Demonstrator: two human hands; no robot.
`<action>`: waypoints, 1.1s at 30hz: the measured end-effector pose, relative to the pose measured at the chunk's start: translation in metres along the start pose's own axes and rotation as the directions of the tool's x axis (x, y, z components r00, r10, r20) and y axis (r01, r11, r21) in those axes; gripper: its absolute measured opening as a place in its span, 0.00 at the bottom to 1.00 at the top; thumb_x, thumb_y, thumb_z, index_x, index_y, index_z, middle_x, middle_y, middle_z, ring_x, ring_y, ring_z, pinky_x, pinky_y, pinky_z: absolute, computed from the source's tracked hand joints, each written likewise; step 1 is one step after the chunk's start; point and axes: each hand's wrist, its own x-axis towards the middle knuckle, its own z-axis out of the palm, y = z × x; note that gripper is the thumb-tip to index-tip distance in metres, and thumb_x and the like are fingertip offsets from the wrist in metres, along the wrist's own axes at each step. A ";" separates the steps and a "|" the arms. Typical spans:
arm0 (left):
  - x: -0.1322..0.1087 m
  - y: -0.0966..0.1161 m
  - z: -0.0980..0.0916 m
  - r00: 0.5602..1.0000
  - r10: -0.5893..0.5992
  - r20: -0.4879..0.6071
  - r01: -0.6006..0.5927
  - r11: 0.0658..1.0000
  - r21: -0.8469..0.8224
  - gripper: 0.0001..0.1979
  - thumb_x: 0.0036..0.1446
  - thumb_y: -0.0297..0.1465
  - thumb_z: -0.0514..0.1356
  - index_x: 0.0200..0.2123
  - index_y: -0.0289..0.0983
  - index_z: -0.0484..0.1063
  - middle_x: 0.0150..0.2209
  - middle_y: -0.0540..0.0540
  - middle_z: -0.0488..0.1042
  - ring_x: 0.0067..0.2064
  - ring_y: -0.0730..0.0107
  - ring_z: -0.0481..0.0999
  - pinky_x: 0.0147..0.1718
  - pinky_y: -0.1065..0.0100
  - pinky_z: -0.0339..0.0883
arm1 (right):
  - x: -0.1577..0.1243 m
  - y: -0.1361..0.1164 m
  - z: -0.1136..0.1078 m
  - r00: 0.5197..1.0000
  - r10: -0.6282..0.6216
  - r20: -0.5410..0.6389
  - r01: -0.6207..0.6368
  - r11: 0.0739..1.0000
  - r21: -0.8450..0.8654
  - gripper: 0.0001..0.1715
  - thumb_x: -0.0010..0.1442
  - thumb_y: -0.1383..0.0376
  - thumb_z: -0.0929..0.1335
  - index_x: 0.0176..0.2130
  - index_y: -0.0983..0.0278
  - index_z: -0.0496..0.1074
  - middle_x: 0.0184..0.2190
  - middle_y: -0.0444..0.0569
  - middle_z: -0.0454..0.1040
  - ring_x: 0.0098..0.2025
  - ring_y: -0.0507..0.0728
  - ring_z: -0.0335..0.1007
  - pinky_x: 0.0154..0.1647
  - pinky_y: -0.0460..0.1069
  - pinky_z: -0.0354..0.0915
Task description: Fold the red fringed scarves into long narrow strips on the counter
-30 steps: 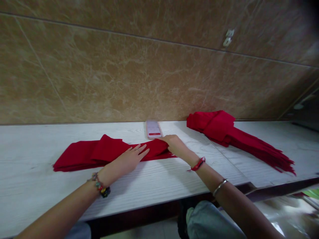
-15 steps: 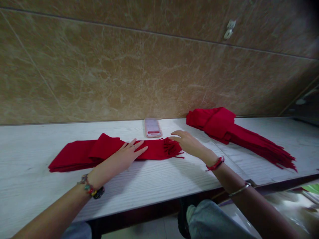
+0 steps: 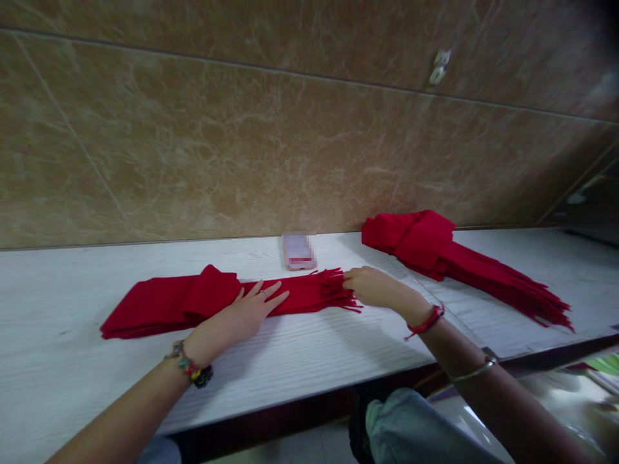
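Observation:
A folded red scarf (image 3: 164, 301) lies lengthwise on the white wood-grain table (image 3: 271, 361), its fringe pointing right. Flat on its middle rests my left hand (image 3: 246, 312), fingers spread, a ring on one finger. My right hand (image 3: 370, 287) is at the fringed end with its fingers drawn together on the fringe strands. Behind and to the right lies a second red scarf (image 3: 420, 241), folded, its fringe spread toward the lower right.
A phone (image 3: 299, 251) lies face up near the wall, behind the first scarf. The brown marbled wall (image 3: 242, 148) rises along the table's back edge. My legs in light blue jeans (image 3: 416, 428) are below the front edge.
My right hand has moved slightly right and down, and its fingers have closed at the fringe. The fringe strands lie more stretched out. My left hand still rests on the scarf.

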 end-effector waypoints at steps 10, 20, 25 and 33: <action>0.003 0.004 -0.001 0.999 -0.033 -0.003 0.033 0.999 0.002 0.40 0.46 0.13 0.43 0.60 0.50 0.45 0.63 0.47 0.44 0.61 0.46 0.44 0.47 0.40 0.56 | 0.047 -0.028 -0.008 0.927 0.145 -0.347 0.030 0.891 0.453 0.19 0.50 0.75 0.62 0.44 0.69 0.66 0.44 0.55 0.69 0.48 0.56 0.63 0.49 0.51 0.59; 0.001 0.007 -0.001 0.998 -0.059 -0.027 0.059 0.998 0.015 0.38 0.49 0.14 0.42 0.61 0.50 0.42 0.63 0.46 0.44 0.61 0.46 0.44 0.46 0.40 0.57 | 0.076 -0.027 -0.002 0.978 0.136 -0.159 -0.046 0.880 0.473 0.09 0.50 0.73 0.66 0.36 0.69 0.71 0.39 0.54 0.72 0.43 0.56 0.66 0.44 0.50 0.61; 0.002 0.009 -0.004 0.997 -0.078 0.028 0.078 0.997 0.005 0.39 0.48 0.13 0.43 0.60 0.49 0.44 0.63 0.46 0.44 0.61 0.45 0.45 0.47 0.39 0.56 | 0.075 -0.021 -0.004 0.964 0.170 -0.203 -0.024 0.820 0.571 0.06 0.55 0.68 0.65 0.35 0.67 0.70 0.33 0.50 0.73 0.35 0.53 0.67 0.37 0.48 0.61; 0.002 0.008 0.000 0.998 -0.059 -0.011 0.059 0.998 -0.002 0.38 0.49 0.14 0.42 0.61 0.51 0.42 0.63 0.46 0.43 0.61 0.44 0.43 0.46 0.39 0.56 | 0.063 -0.013 0.003 0.973 0.171 -0.157 -0.075 0.873 0.481 0.16 0.57 0.66 0.64 0.47 0.63 0.66 0.36 0.49 0.74 0.35 0.53 0.69 0.35 0.46 0.61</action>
